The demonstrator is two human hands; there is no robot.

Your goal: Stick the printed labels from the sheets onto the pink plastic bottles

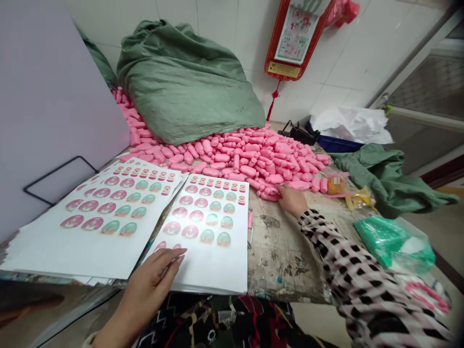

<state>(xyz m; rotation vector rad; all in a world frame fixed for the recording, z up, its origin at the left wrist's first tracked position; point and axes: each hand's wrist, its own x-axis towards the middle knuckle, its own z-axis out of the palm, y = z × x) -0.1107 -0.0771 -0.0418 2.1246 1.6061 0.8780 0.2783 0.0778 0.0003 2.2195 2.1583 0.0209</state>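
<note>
Two open grips: right grip (290, 200) on crosswise pink roll (270, 194), left grip (148, 282) over printed sheet (213, 261)

Bright, flat light across the whole scene here, soft and even, with no lamp in sight! The white wall tiles (348, 63) glow palest, and the printed sheets (217, 266) come close to washing out, though there's no hard glare. Shadows stay faint, just a soft dark line under the green sack (184, 82). And look at that wide lens: the door frame (424, 118) bows at the right edge, the corners darken, and the bottom-left corner smears into blur. Fine detail turns slightly smudged throughout.
</note>
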